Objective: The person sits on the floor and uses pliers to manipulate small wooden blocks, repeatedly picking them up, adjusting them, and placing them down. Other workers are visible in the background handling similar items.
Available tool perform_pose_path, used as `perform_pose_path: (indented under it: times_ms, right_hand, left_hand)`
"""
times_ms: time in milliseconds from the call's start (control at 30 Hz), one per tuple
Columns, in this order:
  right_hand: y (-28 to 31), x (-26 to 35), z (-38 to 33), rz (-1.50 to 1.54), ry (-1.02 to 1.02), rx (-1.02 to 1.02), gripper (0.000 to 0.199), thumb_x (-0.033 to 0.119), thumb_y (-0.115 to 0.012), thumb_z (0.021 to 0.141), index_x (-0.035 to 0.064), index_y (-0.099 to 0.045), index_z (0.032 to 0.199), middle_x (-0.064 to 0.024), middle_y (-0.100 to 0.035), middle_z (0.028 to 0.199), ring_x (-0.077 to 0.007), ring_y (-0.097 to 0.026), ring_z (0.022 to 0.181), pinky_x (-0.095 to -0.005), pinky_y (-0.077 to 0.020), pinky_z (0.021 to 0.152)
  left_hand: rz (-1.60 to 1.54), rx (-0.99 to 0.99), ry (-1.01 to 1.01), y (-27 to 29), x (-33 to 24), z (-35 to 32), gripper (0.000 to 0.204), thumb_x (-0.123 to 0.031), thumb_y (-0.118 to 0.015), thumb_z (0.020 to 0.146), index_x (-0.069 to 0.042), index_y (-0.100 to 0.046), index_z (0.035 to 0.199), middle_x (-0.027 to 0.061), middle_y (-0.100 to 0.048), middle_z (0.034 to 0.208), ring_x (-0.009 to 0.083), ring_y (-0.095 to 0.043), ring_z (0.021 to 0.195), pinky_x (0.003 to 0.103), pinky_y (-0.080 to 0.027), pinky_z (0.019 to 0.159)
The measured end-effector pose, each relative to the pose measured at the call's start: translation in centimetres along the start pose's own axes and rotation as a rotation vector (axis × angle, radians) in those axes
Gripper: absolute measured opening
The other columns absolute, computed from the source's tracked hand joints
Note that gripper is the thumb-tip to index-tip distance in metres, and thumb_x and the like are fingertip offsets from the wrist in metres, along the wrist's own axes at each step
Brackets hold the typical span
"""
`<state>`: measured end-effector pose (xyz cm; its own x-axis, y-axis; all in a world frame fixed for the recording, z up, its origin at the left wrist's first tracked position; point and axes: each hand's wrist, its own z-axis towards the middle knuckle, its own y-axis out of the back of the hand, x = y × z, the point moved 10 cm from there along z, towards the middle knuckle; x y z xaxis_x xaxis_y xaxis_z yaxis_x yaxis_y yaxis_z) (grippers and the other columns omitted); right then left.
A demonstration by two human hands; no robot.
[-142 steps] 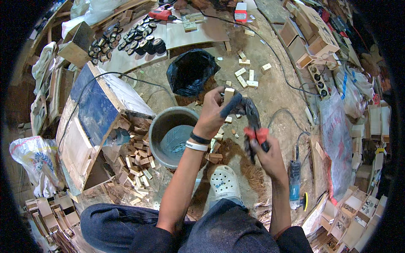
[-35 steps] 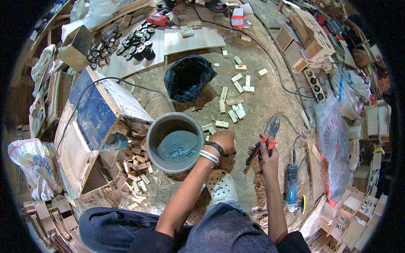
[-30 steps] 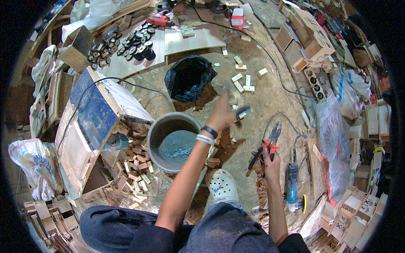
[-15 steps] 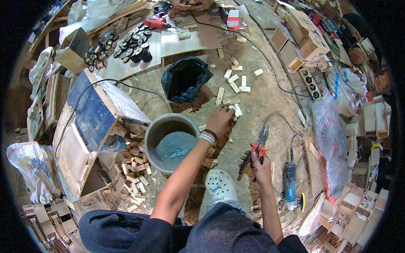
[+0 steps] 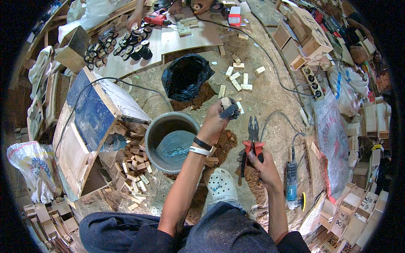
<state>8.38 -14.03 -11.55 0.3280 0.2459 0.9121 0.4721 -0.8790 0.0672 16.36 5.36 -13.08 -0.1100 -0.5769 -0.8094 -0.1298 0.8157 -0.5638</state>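
Note:
My left hand [image 5: 213,124] is closed around a small wooden block [image 5: 226,102], held up above the floor between thumb and fingers. The fingertips look dark, perhaps covered. In my right hand [image 5: 265,168] is a pair of pliers [image 5: 253,133] with red and black handles, its jaws pointing away from me and slightly apart. The pliers do not touch the block. Beyond my left hand several loose wooden blocks [image 5: 236,76] lie scattered on the floor. Left of my forearm stands a round grey bucket [image 5: 150,145] with thin pale nail-like pieces [image 5: 177,154] at its bottom.
An open black plastic bag [image 5: 172,86] stands beyond the bucket. More blocks [image 5: 136,162] are heaped left of it. An angle grinder [image 5: 291,181] lies at my right. Far off, another person's hand [image 5: 135,20] is over dark discs [image 5: 134,48], near a red power tool [image 5: 156,20].
My left hand has picked up a block from the floor and turned, drawing back slightly. The pliers have shifted a little left and turned more upright. Another person's hand has come over the discs.

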Motion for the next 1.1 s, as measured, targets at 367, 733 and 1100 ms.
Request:
perform_pose_path:
  times_ms: [367,733,1100]
  right_hand:
    - [-0.8,0.7,-0.1,0.041,-0.092,0.217,0.043,0.017,-0.064,0.1,-0.0027,-0.05,0.135,-0.0136,-0.067,0.115,-0.0242,-0.071,0.1,-0.0396,-0.0587,0.089]
    - [-3.5,4.0,-1.4,0.528,-0.034,0.43,0.058,0.036,-0.072,0.095,-0.0023,-0.052,0.134,-0.0114,-0.067,0.107,-0.0238,-0.068,0.095,-0.0388,-0.0562,0.083]
    - [-2.8,4.3,-0.3,0.508,0.042,0.207,0.052,0.034,-0.068,0.098,-0.0021,-0.054,0.132,-0.0063,-0.06,0.089,-0.0199,-0.062,0.074,-0.0371,-0.0543,0.068]
  left_hand:
    - [-0.22,0.173,0.038,-4.6,-1.2,-1.6,0.041,-0.02,-0.074,0.094,-0.002,-0.055,0.126,0.005,-0.067,0.106,0.0178,-0.069,0.093,0.036,-0.059,0.086]
    - [-0.2,0.244,-0.013,-5.9,-2.4,-1.8,0.048,-0.026,-0.076,0.093,-0.003,-0.053,0.128,0.0065,-0.066,0.108,0.021,-0.07,0.096,0.04,-0.059,0.088]
    - [0.036,0.079,-0.175,-4.7,-4.8,-1.1,0.027,-0.01,-0.071,0.096,0.0,-0.058,0.118,0.0059,-0.069,0.107,0.0146,-0.068,0.097,0.031,-0.056,0.091]
